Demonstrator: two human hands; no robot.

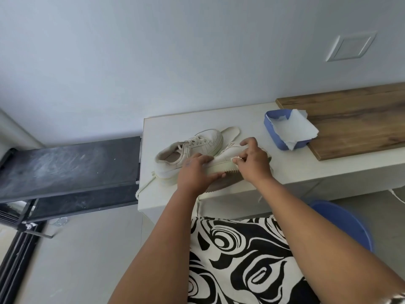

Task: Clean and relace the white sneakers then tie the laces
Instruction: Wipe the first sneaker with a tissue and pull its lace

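The near sneaker [221, 164] lies tipped on its side at the near edge of the white desk [252, 119], sole toward me. My left hand [195, 172] grips its heel end, fingers curled round the sole. My right hand [252, 160] pinches a small white wipe [236, 159] against the upper. The second sneaker [188, 150], laced, sits upright just behind. A blue tray [271, 128] holding paper stands to the right.

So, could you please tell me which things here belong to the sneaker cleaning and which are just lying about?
Belonging to the job:
- tipped sneaker, held by the left hand
- white wipe, pinched in the right hand
- laced sneaker
- insole
- loose lace
- blue box of tissues

Lying about:
- wooden board
- blue basin
- black shelf
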